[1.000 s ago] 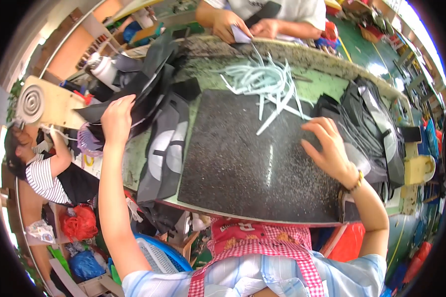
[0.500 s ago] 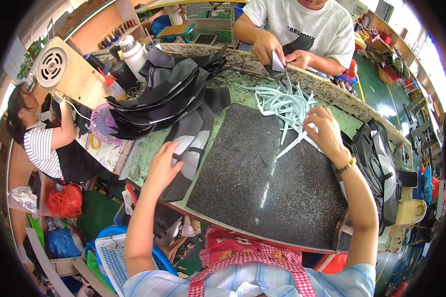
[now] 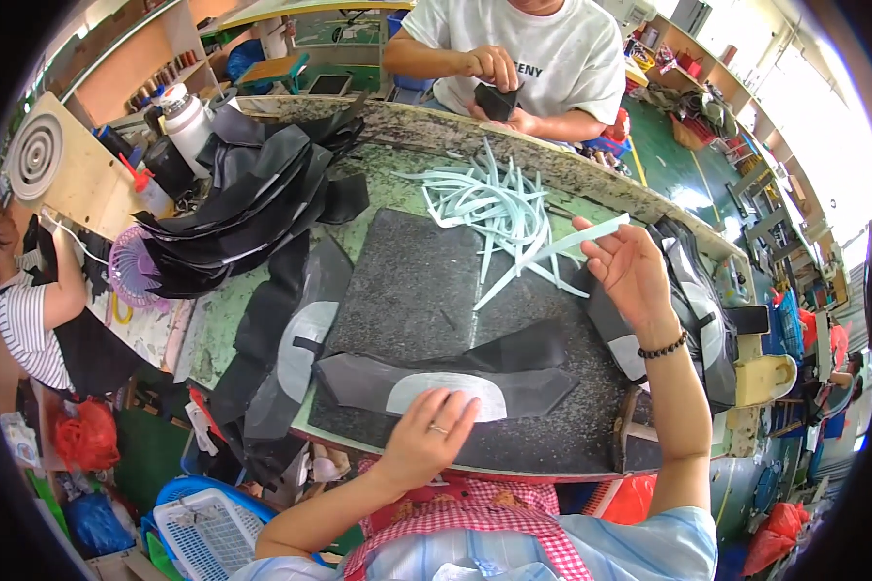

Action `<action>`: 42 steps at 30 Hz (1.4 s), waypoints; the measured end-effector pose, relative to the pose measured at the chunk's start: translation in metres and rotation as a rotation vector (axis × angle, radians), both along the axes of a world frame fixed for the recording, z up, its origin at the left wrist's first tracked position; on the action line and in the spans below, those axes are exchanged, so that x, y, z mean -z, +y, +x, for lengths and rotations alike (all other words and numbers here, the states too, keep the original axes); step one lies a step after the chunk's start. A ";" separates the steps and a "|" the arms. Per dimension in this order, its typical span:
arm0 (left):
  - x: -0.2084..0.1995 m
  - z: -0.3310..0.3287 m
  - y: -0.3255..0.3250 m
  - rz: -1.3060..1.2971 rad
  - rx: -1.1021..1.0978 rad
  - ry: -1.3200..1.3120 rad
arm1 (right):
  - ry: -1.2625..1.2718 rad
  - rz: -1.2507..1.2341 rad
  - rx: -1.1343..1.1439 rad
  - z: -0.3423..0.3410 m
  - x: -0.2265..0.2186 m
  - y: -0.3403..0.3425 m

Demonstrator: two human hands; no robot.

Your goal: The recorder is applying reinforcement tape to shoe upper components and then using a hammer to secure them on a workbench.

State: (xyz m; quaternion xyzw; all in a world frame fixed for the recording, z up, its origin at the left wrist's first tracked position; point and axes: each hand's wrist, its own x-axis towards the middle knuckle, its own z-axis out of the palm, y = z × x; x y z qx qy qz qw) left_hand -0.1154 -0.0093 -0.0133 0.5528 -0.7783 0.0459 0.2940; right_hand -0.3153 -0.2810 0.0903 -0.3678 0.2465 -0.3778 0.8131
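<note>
On the dark speckled slab lies a curved dark grey fabric piece with a light grey patch and a black flap along its far side. My left hand rests on it with fingers stretched out at the patch's left part. My right hand is raised over the slab's right side, with a pale mint strip pinched at the fingers. Beyond the slab, a tangled heap of similar strips lies close by. More patched grey pieces lie to the left.
A tall stack of black pieces stands far left, beside a purple fan and a white flask. More pieces pile at right. Across the bench, a person's hands hold a dark piece. Another person sits at left.
My left hand has brought a patched grey piece from the left onto the slab. My right hand has lifted a pale strip from the heap.
</note>
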 end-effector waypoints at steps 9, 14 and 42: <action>-0.006 0.002 0.003 0.076 0.010 -0.166 | -0.172 0.299 -0.008 -0.039 0.010 0.038; -0.010 0.015 0.000 0.162 0.081 -0.104 | -0.148 0.311 0.022 -0.051 0.010 0.050; 0.007 -0.048 0.026 0.026 0.227 -0.006 | -0.050 0.208 -0.157 -0.012 0.051 0.206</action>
